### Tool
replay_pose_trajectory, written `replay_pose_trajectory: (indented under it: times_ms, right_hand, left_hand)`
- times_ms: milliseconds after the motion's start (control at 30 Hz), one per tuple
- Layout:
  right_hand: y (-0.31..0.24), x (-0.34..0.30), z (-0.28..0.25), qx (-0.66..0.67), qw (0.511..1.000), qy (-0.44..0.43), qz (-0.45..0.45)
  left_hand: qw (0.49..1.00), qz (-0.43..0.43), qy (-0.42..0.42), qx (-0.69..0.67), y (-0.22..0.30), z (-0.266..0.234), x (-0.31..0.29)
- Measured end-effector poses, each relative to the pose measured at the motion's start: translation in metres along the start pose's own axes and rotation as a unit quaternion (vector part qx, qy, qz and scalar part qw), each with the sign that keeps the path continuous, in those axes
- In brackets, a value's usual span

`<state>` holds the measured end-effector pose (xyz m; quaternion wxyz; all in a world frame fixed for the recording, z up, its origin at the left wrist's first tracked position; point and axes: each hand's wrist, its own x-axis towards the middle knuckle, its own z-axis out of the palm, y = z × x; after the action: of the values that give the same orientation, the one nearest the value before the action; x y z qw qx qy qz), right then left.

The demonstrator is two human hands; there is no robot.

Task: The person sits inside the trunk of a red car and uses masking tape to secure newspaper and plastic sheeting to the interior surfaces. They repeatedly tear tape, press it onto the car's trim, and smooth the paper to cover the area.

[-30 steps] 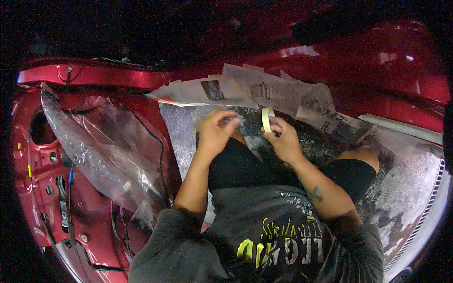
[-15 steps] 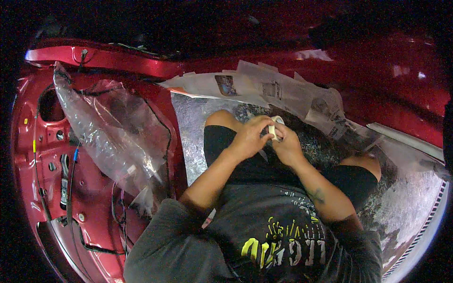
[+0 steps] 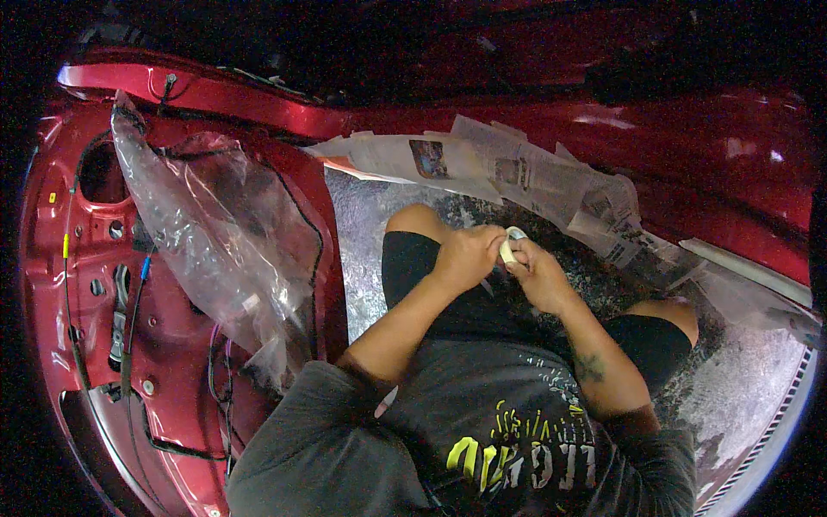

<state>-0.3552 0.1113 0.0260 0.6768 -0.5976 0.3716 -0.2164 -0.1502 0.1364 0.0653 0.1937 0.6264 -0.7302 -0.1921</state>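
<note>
Roughly at the centre of the view, a little toward three o'clock, a roll of cream masking tape [image 3: 506, 252] is held between the two hands, in front of the person's black shorts [image 3: 405, 276]. The right hand [image 3: 541, 274], at about four o'clock from the roll, has its fingers closed on the ring. The left hand [image 3: 468, 258] is on the roll's nine o'clock side, its fingers drawn narrow and bunched at the near edge; whether they pinch the tape's end, I cannot tell.

Toward six o'clock is the dark grey T-shirt [image 3: 413, 388]. The left knee [image 3: 413, 222] is at twelve o'clock, the right knee [image 3: 659, 312] at about four. A red car door [image 3: 168, 353] fills the nine o'clock side, with a crumpled clear plastic sheet [image 3: 220, 224] hanging across it and a thin cable with a blue band [image 3: 145, 269] running down it. From twelve to two o'clock, overlapping newspaper sheets [image 3: 482, 164] line the lower edge of a red body panel [image 3: 715, 164]. Mottled grey floor [image 3: 732, 405] shows toward four o'clock.
</note>
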Motion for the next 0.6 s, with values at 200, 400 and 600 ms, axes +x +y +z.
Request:
replay_pose_trajectory:
  times_ms: [200, 400, 600]
  right_hand:
    - [-0.003, 0.01, -0.002, -0.164, 0.981, 0.1, -0.031]
    - [-0.024, 0.007, -0.007, -0.065, 0.982, 0.164, -0.068]
    - [0.01, 0.022, 0.009, -0.333, 0.913, 0.234, 0.027]
  left_hand:
    - [0.986, -0.094, 0.039, -0.131, -0.003, 0.011, 0.0]
    - [0.911, -0.237, -0.116, -0.318, -0.019, -0.036, 0.01]
    - [0.982, -0.122, -0.035, -0.141, 0.019, -0.057, 0.008]
